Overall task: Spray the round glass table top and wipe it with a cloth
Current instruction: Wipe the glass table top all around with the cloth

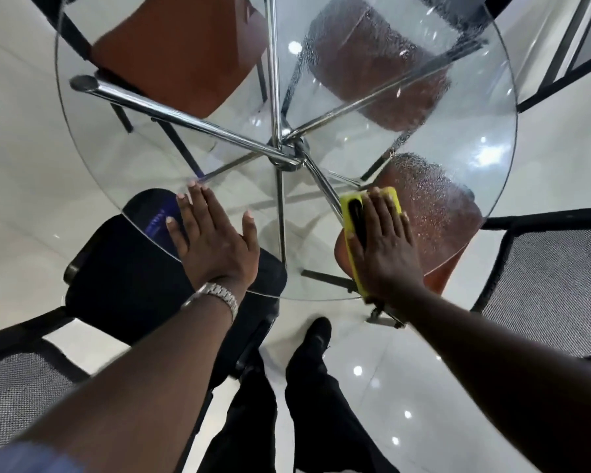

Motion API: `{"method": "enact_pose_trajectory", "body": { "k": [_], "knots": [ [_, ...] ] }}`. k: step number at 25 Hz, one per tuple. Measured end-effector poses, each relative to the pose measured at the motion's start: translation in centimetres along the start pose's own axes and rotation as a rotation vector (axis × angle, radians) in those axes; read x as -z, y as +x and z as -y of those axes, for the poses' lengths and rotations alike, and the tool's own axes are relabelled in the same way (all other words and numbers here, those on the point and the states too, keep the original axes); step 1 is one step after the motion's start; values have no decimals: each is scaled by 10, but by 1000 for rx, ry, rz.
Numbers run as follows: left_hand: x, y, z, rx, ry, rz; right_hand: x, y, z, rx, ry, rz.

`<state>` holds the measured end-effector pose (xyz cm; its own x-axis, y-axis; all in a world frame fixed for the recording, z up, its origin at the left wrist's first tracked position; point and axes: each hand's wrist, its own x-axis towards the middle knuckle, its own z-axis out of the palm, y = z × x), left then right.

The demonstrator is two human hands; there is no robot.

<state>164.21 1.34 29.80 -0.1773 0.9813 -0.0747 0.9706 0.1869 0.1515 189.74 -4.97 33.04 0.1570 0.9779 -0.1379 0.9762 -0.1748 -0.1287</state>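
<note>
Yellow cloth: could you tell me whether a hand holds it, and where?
The yellow cloth is not gripped: the right hand presses flat on its middle; the left hand holds nothing.

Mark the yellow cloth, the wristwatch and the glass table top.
yellow cloth (393, 202): head view, exposed top-right corner.
wristwatch (219, 296): head view, metal band.
glass table top (127, 155): head view, droplet-free left part.

We see a yellow cloth (346, 213) at lower right, a clear tabletop (488, 131) speckled with fine droplets (372, 56) at upper right, shiny chrome legs (185, 114), rust-brown seats (185, 52), a black seat (123, 274) at lower left, grey mesh chair backs (556, 285), a glossy white floor (21, 165) and a silver watch (219, 297).
</note>
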Motion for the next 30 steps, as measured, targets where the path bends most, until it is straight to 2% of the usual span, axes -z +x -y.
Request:
{"method": "enact_pose_trajectory", "body": {
  "k": [4, 6, 9, 11, 13, 15, 17, 18, 19, 20, 22, 23, 24, 25, 27, 28, 29, 30],
  "knots": [
    [-9, 0, 3, -25, -5, -23, 13, 97, 1, 45, 5, -30],
    [-3, -1, 1, -9, -18, 0, 10, 66, -2, 28, 20, -30],
    [2, -1, 1, -4, -27, 17, -5, -29, -12, 14, -16, 10],
    [1, -1, -1, -9, -22, 13, -3, -26, -23, 118, -72, 53],
    [-5, 0, 3, -22, -5, -4, 4, 24, -24, 235, -86, 54],
    [-9, 2, 5, -25, -18, -15, 7, 70, -12, 136, -46, -72],
    [-1, -1, 6, -42, -55, 4, -4, 57, 29, -211, 82, -166],
    [5, 1, 9, -71, -96, 31, -10, 35, 55, -288, 136, -156],
    [12, 4, 17, -98, -149, 64, -17, 11, 74, -221, 128, -106],
    [18, 7, 29, -135, -178, 90, -25, -8, 82, -10, 76, -54],
    [27, 12, 63, -256, -139, 82, -22, -5, 67, 558, -66, 6],
    [27, 14, 78, -328, -104, 71, -16, 15, 52, 719, -108, -5],
    [24, 15, 89, -384, -82, 64, -11, 35, 42, 733, -121, -26],
    [20, 15, 97, -411, -78, 54, -10, 48, 37, 580, -82, -52],
    [16, 19, 100, -418, -105, 36, -11, 41, 54, -43, 90, -130],
    [19, 20, 99, -414, -114, 35, -18, 25, 75, -275, 194, -131],
    [21, 23, 100, -426, -116, 27, -23, 4, 99, -310, 210, -124],
    [24, 27, 101, -460, -107, 10, -26, -15, 118, -154, 175, -126]
  ]
}}
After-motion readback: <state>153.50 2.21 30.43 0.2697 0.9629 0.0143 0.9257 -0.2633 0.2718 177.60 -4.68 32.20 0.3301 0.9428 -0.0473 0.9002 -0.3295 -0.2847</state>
